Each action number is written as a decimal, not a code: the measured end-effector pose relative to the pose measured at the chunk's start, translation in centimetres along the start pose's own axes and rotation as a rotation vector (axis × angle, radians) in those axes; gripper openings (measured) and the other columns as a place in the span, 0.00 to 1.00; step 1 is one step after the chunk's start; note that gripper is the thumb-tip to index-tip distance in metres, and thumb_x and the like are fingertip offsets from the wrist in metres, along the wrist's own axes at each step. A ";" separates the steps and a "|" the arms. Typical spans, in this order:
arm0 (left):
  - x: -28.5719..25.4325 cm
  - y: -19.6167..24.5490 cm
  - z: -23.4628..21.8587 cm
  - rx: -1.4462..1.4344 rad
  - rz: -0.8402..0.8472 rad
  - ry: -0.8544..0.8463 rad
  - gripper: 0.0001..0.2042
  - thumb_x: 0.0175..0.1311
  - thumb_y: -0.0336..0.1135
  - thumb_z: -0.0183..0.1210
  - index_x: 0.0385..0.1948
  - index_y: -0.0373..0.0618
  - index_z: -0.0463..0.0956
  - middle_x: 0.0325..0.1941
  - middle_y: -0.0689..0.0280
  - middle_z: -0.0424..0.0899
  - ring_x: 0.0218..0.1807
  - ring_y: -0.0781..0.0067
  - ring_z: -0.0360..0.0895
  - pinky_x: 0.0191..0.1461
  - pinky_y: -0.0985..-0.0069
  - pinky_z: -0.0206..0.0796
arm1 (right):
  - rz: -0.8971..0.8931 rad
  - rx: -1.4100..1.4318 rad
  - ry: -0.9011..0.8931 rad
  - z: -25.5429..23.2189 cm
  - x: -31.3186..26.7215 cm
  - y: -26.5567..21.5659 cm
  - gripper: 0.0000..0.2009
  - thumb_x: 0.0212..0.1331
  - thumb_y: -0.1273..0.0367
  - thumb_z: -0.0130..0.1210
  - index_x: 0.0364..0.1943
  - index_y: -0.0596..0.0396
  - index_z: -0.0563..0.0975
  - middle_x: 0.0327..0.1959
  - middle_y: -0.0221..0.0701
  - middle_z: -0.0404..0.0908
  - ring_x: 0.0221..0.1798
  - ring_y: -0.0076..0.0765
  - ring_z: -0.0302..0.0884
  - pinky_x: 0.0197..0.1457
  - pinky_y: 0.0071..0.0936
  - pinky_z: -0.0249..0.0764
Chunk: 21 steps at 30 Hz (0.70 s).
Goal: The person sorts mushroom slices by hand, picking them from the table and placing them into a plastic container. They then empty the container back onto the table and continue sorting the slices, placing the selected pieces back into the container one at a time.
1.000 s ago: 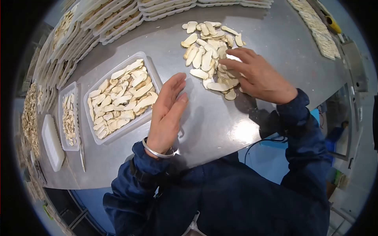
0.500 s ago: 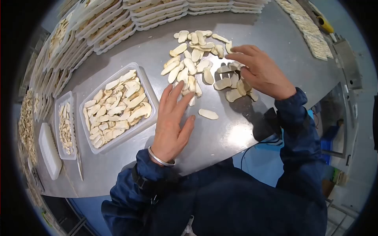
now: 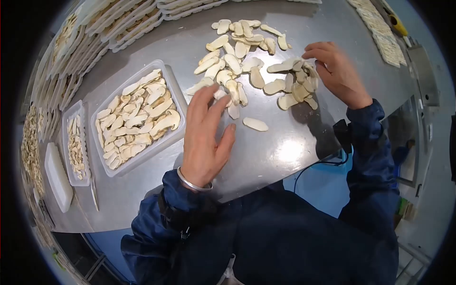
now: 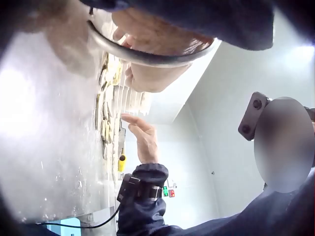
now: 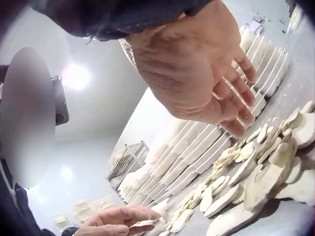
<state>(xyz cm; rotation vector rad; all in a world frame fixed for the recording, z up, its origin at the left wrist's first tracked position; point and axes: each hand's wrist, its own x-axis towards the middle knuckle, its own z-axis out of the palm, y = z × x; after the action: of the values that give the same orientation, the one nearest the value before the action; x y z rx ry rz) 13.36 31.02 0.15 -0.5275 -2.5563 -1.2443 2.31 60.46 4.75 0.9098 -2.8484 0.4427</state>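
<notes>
Pale mushroom slices [image 3: 232, 62] lie loose on the metal table, with a smaller cluster [image 3: 299, 88] at their right and one lone slice [image 3: 255, 124] nearer the person. The left hand [image 3: 204, 137] has its fingertips at the near left edge of the slices, fingers spread; whether it touches one is unclear. Just right of the cluster is the right hand [image 3: 339, 73], fingers slightly bent and holding nothing visible. In the right wrist view the right hand [image 5: 197, 73] hangs above the slices [image 5: 266, 182]. A clear tray [image 3: 178, 102] full of slices stands left of the left hand.
Stacked filled trays [image 3: 133, 23] line the back left. Further left are a narrow tray [image 3: 86, 142] of small pieces, a white lid-like tray [image 3: 59, 178] and a knife [image 3: 94, 192]. A long slab of pale pieces [image 3: 380, 35] and a yellow-handled tool [image 3: 398, 25] lie back right.
The slices have separated into a left group and a right cluster, leaving a lone slice between the hands. The right hand has moved right, off the cluster; the left hand has reached toward the left group.
</notes>
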 end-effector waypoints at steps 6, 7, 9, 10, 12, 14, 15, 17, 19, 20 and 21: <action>-0.5 -1.0 0.1 -0.006 0.000 -0.160 0.17 0.53 0.24 0.58 0.47 0.37 0.76 0.57 0.52 0.74 0.64 0.45 0.65 0.65 0.60 0.60 | -0.028 -0.109 -0.005 1.1 -2.5 0.2 0.18 0.55 0.75 0.53 0.51 0.54 0.77 0.59 0.42 0.72 0.63 0.50 0.66 0.64 0.41 0.66; -0.5 -1.0 0.0 -0.074 -0.019 -0.184 0.17 0.53 0.24 0.58 0.47 0.37 0.77 0.56 0.53 0.75 0.62 0.45 0.67 0.64 0.61 0.61 | -0.017 -0.103 0.031 1.1 -2.6 0.3 0.17 0.54 0.75 0.52 0.50 0.55 0.77 0.58 0.42 0.73 0.62 0.50 0.67 0.64 0.41 0.66; -0.3 -0.5 0.0 -0.114 0.001 -0.145 0.17 0.53 0.23 0.58 0.47 0.38 0.77 0.54 0.53 0.76 0.60 0.47 0.69 0.62 0.62 0.63 | 0.001 -0.088 0.101 1.1 -2.3 0.1 0.16 0.53 0.74 0.52 0.48 0.57 0.79 0.56 0.43 0.75 0.61 0.50 0.68 0.63 0.42 0.67; -0.2 -0.3 0.1 -0.133 0.010 -0.128 0.17 0.53 0.23 0.58 0.47 0.38 0.77 0.54 0.54 0.77 0.59 0.48 0.71 0.61 0.63 0.64 | -0.029 -0.062 0.104 1.2 -1.9 -0.3 0.16 0.53 0.74 0.53 0.48 0.57 0.79 0.56 0.43 0.75 0.61 0.50 0.68 0.63 0.42 0.67; -0.1 -0.4 0.6 0.004 0.090 -0.057 0.17 0.54 0.25 0.59 0.47 0.39 0.77 0.55 0.54 0.76 0.60 0.49 0.70 0.65 0.60 0.60 | -0.088 -0.016 0.108 1.5 -0.7 -1.7 0.16 0.53 0.74 0.53 0.48 0.57 0.78 0.55 0.43 0.75 0.61 0.50 0.68 0.63 0.42 0.67; -0.3 -0.6 0.9 0.091 0.096 -0.073 0.17 0.55 0.27 0.59 0.48 0.40 0.77 0.55 0.54 0.76 0.60 0.49 0.70 0.66 0.59 0.57 | -0.117 -0.034 0.031 2.6 0.3 -2.9 0.18 0.55 0.72 0.53 0.52 0.55 0.76 0.59 0.41 0.72 0.63 0.50 0.66 0.64 0.44 0.64; -0.4 -1.0 0.9 0.064 0.122 -0.144 0.16 0.55 0.28 0.59 0.47 0.41 0.77 0.54 0.57 0.77 0.61 0.51 0.70 0.69 0.58 0.54 | -0.125 -0.063 0.013 3.3 0.8 -3.4 0.18 0.55 0.73 0.53 0.52 0.55 0.76 0.58 0.42 0.72 0.63 0.50 0.66 0.63 0.45 0.64; -0.4 -0.9 0.6 0.027 0.123 -0.156 0.14 0.55 0.27 0.58 0.45 0.42 0.77 0.50 0.59 0.79 0.59 0.53 0.71 0.67 0.59 0.56 | -0.159 -0.141 0.014 4.4 1.5 -3.3 0.13 0.55 0.73 0.52 0.45 0.57 0.77 0.56 0.42 0.73 0.61 0.51 0.67 0.61 0.44 0.66; -0.2 -0.6 0.2 -0.062 0.122 -0.090 0.10 0.56 0.26 0.58 0.41 0.42 0.78 0.40 0.62 0.81 0.50 0.56 0.75 0.59 0.62 0.62 | -0.133 -0.160 0.015 4.0 1.6 -2.3 0.10 0.53 0.72 0.53 0.40 0.57 0.78 0.52 0.41 0.76 0.59 0.50 0.69 0.59 0.42 0.67; -0.4 -0.5 0.1 -0.124 0.013 -0.061 0.09 0.57 0.26 0.58 0.40 0.42 0.78 0.37 0.62 0.80 0.46 0.58 0.76 0.55 0.64 0.63 | -0.119 -0.169 0.015 3.8 1.5 -1.7 0.09 0.52 0.72 0.53 0.37 0.57 0.79 0.51 0.40 0.77 0.58 0.49 0.69 0.58 0.40 0.68; -0.7 -0.4 0.0 -0.185 -0.094 -0.036 0.09 0.58 0.26 0.58 0.40 0.42 0.78 0.35 0.62 0.80 0.42 0.61 0.76 0.51 0.66 0.64 | -0.116 -0.152 0.102 3.3 1.5 -1.8 0.07 0.52 0.73 0.53 0.33 0.58 0.79 0.44 0.37 0.79 0.54 0.46 0.71 0.55 0.42 0.68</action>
<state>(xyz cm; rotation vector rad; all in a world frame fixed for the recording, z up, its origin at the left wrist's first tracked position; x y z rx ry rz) 13.80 30.65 -0.36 -0.4754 -2.5358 -1.5283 2.02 57.23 2.31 0.9863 -2.6777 0.2487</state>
